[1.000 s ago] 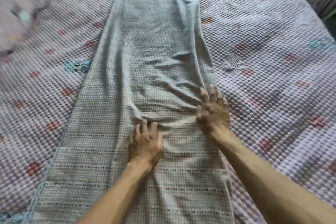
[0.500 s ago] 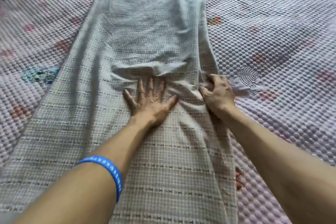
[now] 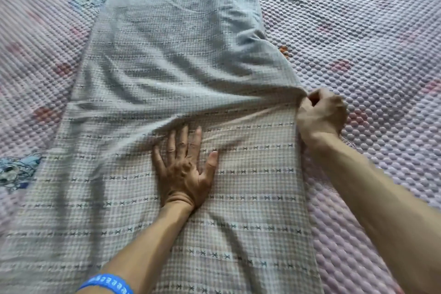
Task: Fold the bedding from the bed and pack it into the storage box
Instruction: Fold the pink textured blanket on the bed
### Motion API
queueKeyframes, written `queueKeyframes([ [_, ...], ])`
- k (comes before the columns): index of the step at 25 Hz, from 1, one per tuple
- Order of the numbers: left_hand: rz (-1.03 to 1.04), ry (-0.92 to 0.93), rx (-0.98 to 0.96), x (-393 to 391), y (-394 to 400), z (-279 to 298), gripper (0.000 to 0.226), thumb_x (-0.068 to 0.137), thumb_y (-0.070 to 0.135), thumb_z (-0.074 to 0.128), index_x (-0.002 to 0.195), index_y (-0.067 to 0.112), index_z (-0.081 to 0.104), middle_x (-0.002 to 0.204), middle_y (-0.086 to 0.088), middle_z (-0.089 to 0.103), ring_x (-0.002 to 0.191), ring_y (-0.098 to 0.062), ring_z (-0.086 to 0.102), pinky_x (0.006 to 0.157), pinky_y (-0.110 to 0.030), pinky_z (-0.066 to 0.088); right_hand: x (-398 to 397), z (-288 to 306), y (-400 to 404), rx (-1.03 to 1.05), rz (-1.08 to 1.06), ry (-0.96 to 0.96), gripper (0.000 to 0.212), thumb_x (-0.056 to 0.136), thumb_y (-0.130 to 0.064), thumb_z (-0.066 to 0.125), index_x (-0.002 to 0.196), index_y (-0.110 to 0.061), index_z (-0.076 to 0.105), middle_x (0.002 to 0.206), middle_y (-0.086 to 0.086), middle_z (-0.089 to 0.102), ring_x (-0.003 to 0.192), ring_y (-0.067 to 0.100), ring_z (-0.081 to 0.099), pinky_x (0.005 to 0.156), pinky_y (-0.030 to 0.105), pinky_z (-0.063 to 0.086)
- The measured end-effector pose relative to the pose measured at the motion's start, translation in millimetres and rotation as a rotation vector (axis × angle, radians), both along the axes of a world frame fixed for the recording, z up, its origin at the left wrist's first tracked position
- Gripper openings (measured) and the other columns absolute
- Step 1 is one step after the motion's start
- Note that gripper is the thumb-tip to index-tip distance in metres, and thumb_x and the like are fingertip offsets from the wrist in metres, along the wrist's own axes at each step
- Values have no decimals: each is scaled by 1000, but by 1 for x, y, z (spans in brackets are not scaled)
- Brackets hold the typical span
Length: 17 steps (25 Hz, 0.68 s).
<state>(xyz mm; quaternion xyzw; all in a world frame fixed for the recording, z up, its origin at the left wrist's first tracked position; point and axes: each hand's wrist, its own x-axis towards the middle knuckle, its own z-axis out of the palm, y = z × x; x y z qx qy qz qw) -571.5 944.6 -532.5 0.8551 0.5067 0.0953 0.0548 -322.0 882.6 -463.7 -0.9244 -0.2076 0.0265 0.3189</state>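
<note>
Matt waffle-weave cloth blanket (image 3: 167, 74) lies on a bumpy quilted bedspread (image 3: 370, 50).

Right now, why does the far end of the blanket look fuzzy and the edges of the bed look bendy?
Head view: the far end of the checked blanket is smeared by motion blur, while the left hand pressing it is fairly sharp; the right hand gripping the edge is slightly blurred. The wide-angle lens curves the bubble-textured bedspread; window light washes out the top.

Left hand (image 3: 185, 169) flattens blanket (image 3: 167, 59); right hand (image 3: 319, 114) pinches edge.
</note>
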Motion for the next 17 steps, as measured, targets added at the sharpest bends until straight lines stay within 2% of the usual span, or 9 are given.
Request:
queueKeyframes([
  [2, -8, -4, 31, 0, 2, 1, 65, 90, 58, 29, 146, 28, 41, 153, -5, 40, 140, -30, 35, 113, -61, 19, 2, 14, 8, -48, -25, -30, 11, 94, -19, 46, 92, -12, 54, 99, 9, 59, 95, 26, 56, 75, 30, 33],
  [3, -10, -12, 37, 2, 3, 2, 64, 91, 56, 30, 146, 27, 42, 153, -6, 40, 140, -30, 36, 113, -61, 19, -7, 22, 13, -25, 16, -135, 13, 94, -15, 42, 99, -11, 53, 106, 7, 55, 102, 26, 52, 79, 33, 31],
  [5, -8, -11, 52, 4, 5, 3, 62, 92, 54, 30, 146, 27, 42, 153, -6, 40, 140, -30, 35, 113, -61, 20, -33, 21, 22, -50, 354, -388, 38, 95, -17, 40, 131, -13, 49, 135, 7, 50, 124, 27, 45, 94, 37, 29],
  [6, -8, -10, 64, 4, 6, 3, 61, 92, 54, 30, 146, 28, 42, 153, -5, 40, 140, -29, 35, 113, -61, 19, -37, 8, 21, -207, 560, -414, 50, 99, -27, 35, 147, -16, 36, 153, 6, 36, 139, 25, 33, 108, 37, 21],
  [7, -16, -12, 60, 4, 6, 2, 61, 92, 53, 30, 146, 29, 41, 153, -4, 39, 141, -29, 35, 113, -61, 19, -32, -2, 18, -397, 629, -346, 57, 101, -37, 26, 155, -19, 20, 163, 4, 17, 149, 22, 15, 119, 38, 9],
  [9, -35, -21, 62, 3, 5, 0, 61, 92, 54, 29, 147, 30, 40, 154, -3, 38, 142, -28, 33, 114, -61, 18, -23, -18, 9, -507, 418, -164, 62, 102, -38, 18, 157, -14, 3, 165, 7, -4, 151, 24, -6, 121, 47, -3],
  [11, -19, -31, 42, 8, 10, 2, 61, 92, 55, 29, 148, 31, 38, 156, -3, 36, 144, -27, 30, 115, -60, 15, -68, -17, -9, -419, 344, -175, 64, 99, -30, 28, 156, -5, 12, 164, 14, 1, 151, 31, 0, 121, 50, 0],
  [14, -7, 4, -1, 9, 9, 8, 62, 92, 55, 26, 149, 33, 35, 157, -1, 32, 146, -25, 26, 116, -58, 12, -201, -24, -97, -310, 578, -253, 63, 93, -36, 37, 149, -7, 38, 159, 16, 25, 146, 34, 25, 117, 52, 17],
  [17, -9, 22, -74, 3, 8, 9, 63, 92, 55, 23, 149, 33, 34, 158, 0, 30, 147, -23, 23, 117, -55, 9, -258, -43, -181, -428, 677, -237, 66, 89, -46, 39, 148, -17, 38, 158, 12, 29, 144, 34, 29, 116, 55, 20],
])
